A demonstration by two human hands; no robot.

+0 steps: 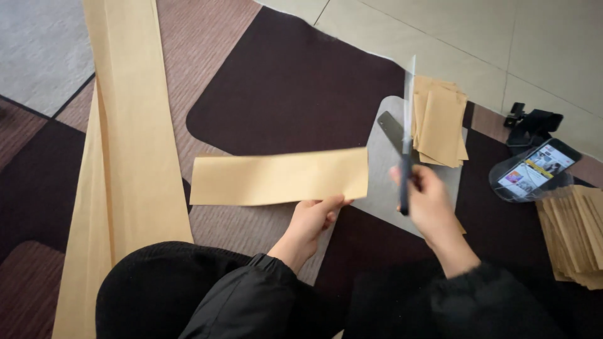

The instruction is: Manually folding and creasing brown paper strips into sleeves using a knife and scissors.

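1. A small stack of short tan paper pieces is seen lying on a grey cutting mat on the patterned brown carpet, and a larger fanned pile of tan paper pieces lies at the right edge; this much of the cutting is judged done.
2. A long folded roll-length of tan kraft paper is stretched along the left of the carpet, so a good deal is judged left to be cut.
3. A rectangular tan paper strip is held level above the carpet, between the long length and the mat.
4. The left hand is extended forward from a black sleeve, its fingers pinched on the strip's lower right edge.
5. The right hand is raised over the mat, its fingers closed around the dark handle of a long-bladed knife, the blade pointing up and away.
6. A phone on a clear stand rests near the right pile.
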